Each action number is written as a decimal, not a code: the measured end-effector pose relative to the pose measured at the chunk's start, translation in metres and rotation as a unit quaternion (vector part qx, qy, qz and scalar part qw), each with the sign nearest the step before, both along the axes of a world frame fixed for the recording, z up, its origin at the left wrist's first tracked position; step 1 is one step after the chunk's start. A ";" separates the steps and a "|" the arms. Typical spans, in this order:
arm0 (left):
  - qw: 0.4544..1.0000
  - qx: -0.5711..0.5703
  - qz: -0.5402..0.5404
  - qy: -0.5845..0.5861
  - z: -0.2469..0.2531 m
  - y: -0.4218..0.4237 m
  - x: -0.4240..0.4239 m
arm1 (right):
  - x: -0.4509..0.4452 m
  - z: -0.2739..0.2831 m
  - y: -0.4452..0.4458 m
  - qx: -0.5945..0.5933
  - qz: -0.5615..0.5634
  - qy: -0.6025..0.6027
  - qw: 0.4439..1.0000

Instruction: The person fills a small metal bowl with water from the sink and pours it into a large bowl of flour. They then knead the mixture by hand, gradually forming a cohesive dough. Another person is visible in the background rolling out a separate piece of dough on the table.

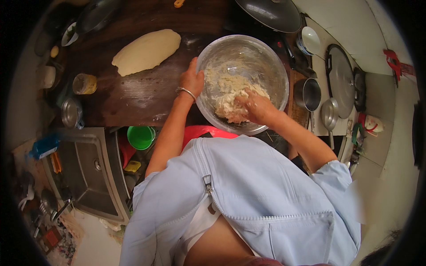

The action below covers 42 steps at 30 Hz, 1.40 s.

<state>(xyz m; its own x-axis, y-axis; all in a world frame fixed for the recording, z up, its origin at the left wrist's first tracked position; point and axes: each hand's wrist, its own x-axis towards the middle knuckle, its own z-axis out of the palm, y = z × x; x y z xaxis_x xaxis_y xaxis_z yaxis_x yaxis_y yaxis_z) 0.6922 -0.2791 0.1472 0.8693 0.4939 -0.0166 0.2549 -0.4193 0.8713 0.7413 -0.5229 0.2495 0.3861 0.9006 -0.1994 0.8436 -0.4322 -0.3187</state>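
A large metal mixing bowl (pixel 242 43) stands at the counter's front edge, with shaggy dough (pixel 229 89) and loose floury crumbs inside. My left hand (pixel 193 79), a bangle at its wrist, grips the bowl's left rim. Inside the bowl my right hand (pixel 256 104) is pressed into the dough, its fingers partly buried and coated with it. To the left, a flattened oval sheet of dough (pixel 148 52) lies on the dark wooden counter (pixel 109 109), and flour is dusted near it.
A jar (pixel 85 84) and a metal pan (pixel 71 113) stand at the left, above a steel sink (pixel 90 166). On the right are a small saucepan (pixel 307 94), a ladle (pixel 329 113), white bowls (pixel 310 40) and a large lid (pixel 341 79). A wok lid (pixel 274 13) lies behind the mixing bowl.
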 end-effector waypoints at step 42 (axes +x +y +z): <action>0.999 -0.005 -0.042 -0.014 0.009 -0.015 -0.001 | -0.029 -0.061 0.012 0.059 -0.123 -0.050 0.989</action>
<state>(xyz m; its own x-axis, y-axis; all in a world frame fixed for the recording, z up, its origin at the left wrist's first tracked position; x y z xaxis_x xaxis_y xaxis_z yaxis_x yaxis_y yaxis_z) 0.6911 -0.2940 0.1559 0.9081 0.4187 0.0030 0.1949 -0.4290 0.8821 0.7121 -0.5108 0.1888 0.6090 0.7917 -0.0477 0.7475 -0.5930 -0.2993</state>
